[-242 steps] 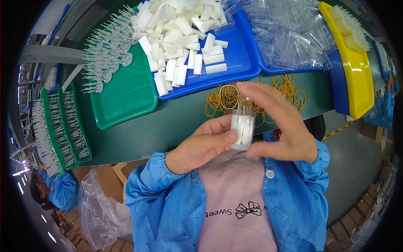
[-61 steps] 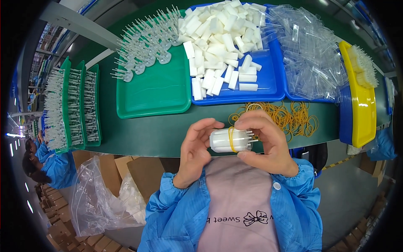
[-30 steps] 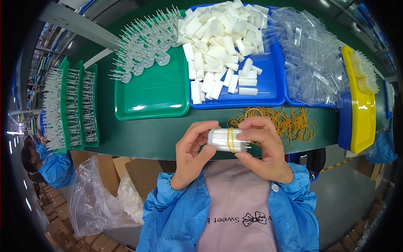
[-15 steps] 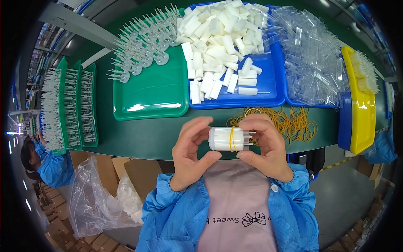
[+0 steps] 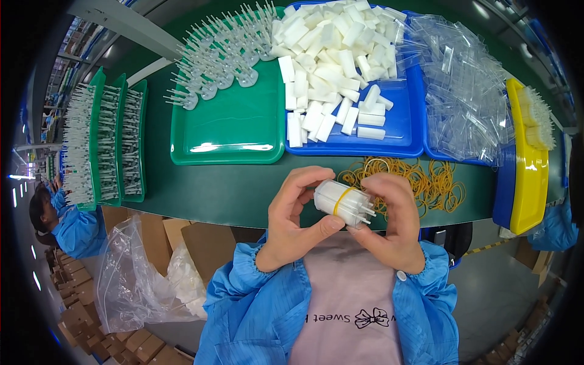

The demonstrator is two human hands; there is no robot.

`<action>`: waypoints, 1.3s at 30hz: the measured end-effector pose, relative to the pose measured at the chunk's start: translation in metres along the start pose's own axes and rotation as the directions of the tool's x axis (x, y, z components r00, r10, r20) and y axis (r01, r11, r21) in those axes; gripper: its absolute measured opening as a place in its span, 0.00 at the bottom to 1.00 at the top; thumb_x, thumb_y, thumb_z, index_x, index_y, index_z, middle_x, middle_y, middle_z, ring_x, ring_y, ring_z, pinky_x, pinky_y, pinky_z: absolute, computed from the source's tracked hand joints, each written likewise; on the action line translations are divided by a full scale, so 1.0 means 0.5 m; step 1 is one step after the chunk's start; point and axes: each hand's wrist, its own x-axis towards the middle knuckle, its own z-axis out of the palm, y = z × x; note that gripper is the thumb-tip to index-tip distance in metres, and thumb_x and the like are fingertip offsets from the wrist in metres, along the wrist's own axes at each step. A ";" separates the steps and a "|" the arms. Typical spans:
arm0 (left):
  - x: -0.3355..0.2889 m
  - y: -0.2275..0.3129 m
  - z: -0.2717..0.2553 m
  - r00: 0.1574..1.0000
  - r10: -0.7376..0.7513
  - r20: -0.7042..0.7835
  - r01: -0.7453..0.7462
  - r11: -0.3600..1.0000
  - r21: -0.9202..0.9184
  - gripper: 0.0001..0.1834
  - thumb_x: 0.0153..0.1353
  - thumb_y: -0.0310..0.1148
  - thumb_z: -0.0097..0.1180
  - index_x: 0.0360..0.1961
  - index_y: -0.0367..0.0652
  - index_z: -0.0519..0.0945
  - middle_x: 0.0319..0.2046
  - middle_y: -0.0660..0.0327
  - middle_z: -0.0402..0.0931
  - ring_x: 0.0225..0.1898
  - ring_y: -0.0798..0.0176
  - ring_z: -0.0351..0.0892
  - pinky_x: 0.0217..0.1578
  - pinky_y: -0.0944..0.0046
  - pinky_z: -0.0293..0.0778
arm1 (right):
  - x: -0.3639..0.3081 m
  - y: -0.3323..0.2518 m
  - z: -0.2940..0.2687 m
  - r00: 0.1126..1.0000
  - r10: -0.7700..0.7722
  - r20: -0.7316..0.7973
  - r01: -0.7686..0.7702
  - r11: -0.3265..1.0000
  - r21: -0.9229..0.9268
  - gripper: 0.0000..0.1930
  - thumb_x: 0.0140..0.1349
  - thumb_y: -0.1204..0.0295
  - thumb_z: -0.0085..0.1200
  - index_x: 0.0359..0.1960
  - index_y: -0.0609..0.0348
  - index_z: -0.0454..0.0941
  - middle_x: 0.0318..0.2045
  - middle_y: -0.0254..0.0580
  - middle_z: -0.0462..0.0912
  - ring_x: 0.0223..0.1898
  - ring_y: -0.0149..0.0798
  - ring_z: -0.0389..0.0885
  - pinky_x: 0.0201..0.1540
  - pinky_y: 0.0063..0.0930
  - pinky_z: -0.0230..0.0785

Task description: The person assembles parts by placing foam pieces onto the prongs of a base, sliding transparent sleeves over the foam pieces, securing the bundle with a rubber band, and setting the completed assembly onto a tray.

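In front of my body is a short bundle of white blocks [image 5: 349, 210], with clear plastic at its outer end and thin white prongs at the other. A yellow rubber band [image 5: 344, 200] circles its middle. My left hand [image 5: 298, 213] grips the bundle from the left, fingers over the top and thumb beneath. Around the pronged end curls my right hand [image 5: 392, 219], its thumb and fingertips at the edges. The bundle tilts, prongs pointing down to the right. Loose yellow rubber bands [image 5: 435, 185] lie in a pile just beyond my right hand.
A green tray [image 5: 231, 134] holds clear pronged pieces [image 5: 225, 67]. Right of it, a blue tray [image 5: 395, 134] bears white blocks [image 5: 331, 61], and another holds clear plastic pieces [image 5: 462, 91]. Stacked green trays [image 5: 115, 146] stand left, a yellow tray [image 5: 530, 182] right. A co-worker [image 5: 67, 225] sits far left.
The bundle has turned from level to tilted, its pronged end dropping toward me. Both hands have shifted slightly right with it, and my right fingers have come closer around the prongs.
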 end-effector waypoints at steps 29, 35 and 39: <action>-0.017 -0.061 0.024 0.844 -0.348 0.409 0.517 0.323 -0.793 0.38 0.59 0.34 0.59 0.67 0.49 0.53 0.58 0.59 0.63 0.57 0.52 0.68 0.56 0.57 0.69 | 0.011 0.052 -0.004 0.984 -0.179 -0.019 0.170 0.958 -0.230 0.26 0.38 0.58 0.71 0.37 0.61 0.79 0.49 0.47 0.73 0.50 0.50 0.72 0.50 0.40 0.64; -0.022 -0.088 0.022 0.769 -0.422 0.480 0.598 0.212 -0.773 0.33 0.62 0.40 0.54 0.66 0.53 0.55 0.61 0.54 0.61 0.58 0.48 0.67 0.57 0.54 0.68 | 0.014 0.055 -0.013 0.996 -0.087 -0.036 0.077 0.969 -0.236 0.27 0.34 0.57 0.73 0.32 0.61 0.75 0.47 0.47 0.73 0.47 0.48 0.73 0.47 0.37 0.66; -0.017 -0.096 0.029 0.767 -0.423 0.483 0.590 0.165 -0.791 0.30 0.66 0.43 0.48 0.65 0.50 0.56 0.60 0.52 0.62 0.57 0.51 0.69 0.56 0.55 0.69 | 0.009 0.071 -0.005 0.993 -0.074 -0.089 0.062 0.989 -0.135 0.29 0.37 0.58 0.73 0.38 0.62 0.73 0.47 0.48 0.73 0.48 0.45 0.73 0.48 0.34 0.66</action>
